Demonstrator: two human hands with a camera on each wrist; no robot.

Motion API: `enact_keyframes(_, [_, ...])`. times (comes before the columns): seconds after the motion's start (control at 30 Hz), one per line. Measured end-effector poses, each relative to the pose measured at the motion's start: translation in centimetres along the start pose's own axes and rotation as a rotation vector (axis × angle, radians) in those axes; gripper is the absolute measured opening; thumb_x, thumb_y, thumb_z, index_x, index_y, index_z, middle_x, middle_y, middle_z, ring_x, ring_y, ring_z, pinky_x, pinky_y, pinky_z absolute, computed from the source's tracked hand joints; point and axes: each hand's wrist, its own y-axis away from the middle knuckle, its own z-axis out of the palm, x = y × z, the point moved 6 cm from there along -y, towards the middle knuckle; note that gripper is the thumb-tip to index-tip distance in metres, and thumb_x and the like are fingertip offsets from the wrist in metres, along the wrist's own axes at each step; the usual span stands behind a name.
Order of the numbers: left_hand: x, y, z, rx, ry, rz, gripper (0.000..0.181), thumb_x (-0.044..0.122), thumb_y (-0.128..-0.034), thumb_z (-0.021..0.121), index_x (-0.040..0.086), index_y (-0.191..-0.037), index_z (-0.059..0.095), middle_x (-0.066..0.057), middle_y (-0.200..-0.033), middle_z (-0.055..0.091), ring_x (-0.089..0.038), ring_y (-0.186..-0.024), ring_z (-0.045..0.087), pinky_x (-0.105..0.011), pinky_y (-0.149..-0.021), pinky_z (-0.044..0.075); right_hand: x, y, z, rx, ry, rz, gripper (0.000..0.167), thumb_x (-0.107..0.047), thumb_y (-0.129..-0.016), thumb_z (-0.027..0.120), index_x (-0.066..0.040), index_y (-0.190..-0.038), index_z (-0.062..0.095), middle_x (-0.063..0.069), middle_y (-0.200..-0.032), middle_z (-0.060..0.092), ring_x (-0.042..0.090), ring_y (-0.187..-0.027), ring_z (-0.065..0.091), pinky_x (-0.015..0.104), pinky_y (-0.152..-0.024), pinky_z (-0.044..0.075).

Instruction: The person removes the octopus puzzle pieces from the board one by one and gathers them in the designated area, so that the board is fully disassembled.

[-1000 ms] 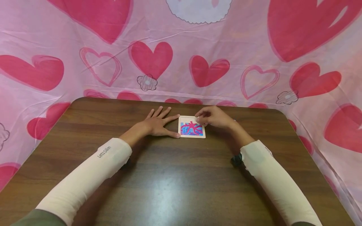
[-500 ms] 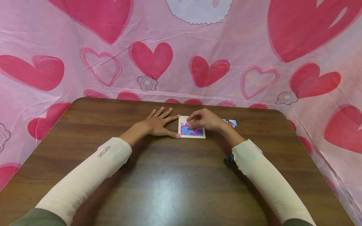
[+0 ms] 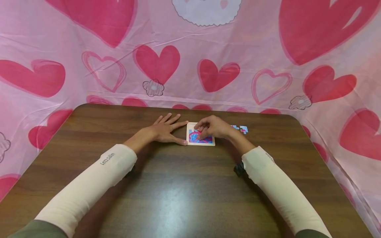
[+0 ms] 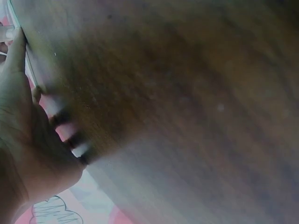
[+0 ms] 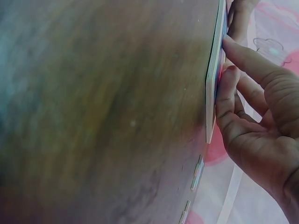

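A small light wooden tray puzzle (image 3: 200,144) lies flat on the table, with a blue and pink picture in it. Bare pale wood shows along its upper part. My left hand (image 3: 163,132) lies with fingers spread, its thumb and index finger touching the puzzle's left side. Over the picture my right hand (image 3: 215,127) has bent fingers. In the right wrist view its thumb (image 5: 250,60) touches the tray puzzle (image 5: 214,88), with other fingertips close to the surface. Whether a piece is pinched between those fingertips is hidden.
Loose blue and pink puzzle pieces (image 3: 243,129) lie right of the tray, partly behind the right wrist. The brown wooden table (image 3: 178,185) ends at a pink heart-print cloth (image 3: 184,33) at the back and sides.
My right hand has moved left from the tray's upper right corner to over its middle, uncovering the loose pieces. My left hand stays at the tray's left side.
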Motion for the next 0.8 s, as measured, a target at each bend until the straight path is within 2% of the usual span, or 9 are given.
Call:
enact_keyframes(0.13, [0.3, 0.2, -0.2, -0.001, 0.009, 0.014, 0.118, 0.103, -0.0832, 0.060, 0.052, -0.180, 0.015, 0.001, -0.193, -0.007, -0.040, -0.178, -0.018, -0.068, -0.140, -0.016, 0.0, 0.0, 0.1, 0.005, -0.003, 0.017, 0.043, -0.010, -0.088, 0.097, -0.003, -0.128, 0.083, 0.010, -0.110, 0.077, 0.015, -0.096, 0.070, 0.023, -0.085, 0.058])
enact_keyframes(0.27, [0.7, 0.6, -0.4, -0.016, 0.015, 0.013, 0.116, 0.103, -0.0840, 0.059, 0.054, -0.179, 0.015, 0.001, -0.193, -0.009, -0.039, -0.178, -0.020, -0.067, -0.140, -0.017, 0.1, 0.0, 0.0, 0.007, -0.014, 0.030, 0.041, -0.010, -0.088, 0.097, -0.004, -0.126, 0.084, 0.008, -0.109, 0.077, 0.015, -0.095, 0.070, 0.024, -0.085, 0.058])
enact_keyframes(0.57, [-0.2, -0.4, 0.2, -0.032, -0.008, -0.013, 0.115, 0.105, -0.0819, 0.058, 0.061, -0.176, 0.011, 0.008, -0.192, -0.014, -0.033, -0.177, -0.023, -0.063, -0.141, -0.018, 0.0, 0.0, 0.0, -0.001, -0.049, 0.055, 0.041, -0.008, -0.087, 0.097, -0.003, -0.125, 0.083, 0.006, -0.105, 0.075, 0.015, -0.093, 0.068, 0.023, -0.083, 0.057])
enact_keyframes(0.8, [1.3, 1.4, -0.7, -0.029, -0.009, 0.008, 0.106, 0.092, -0.0942, 0.060, 0.052, -0.180, 0.011, 0.001, -0.193, -0.012, -0.037, -0.178, -0.021, -0.064, -0.141, -0.016, 0.0, -0.1, 0.0, -0.005, -0.033, 0.066, 0.041, -0.008, -0.087, 0.097, -0.003, -0.125, 0.083, 0.007, -0.109, 0.076, 0.018, -0.099, 0.067, 0.025, -0.086, 0.057])
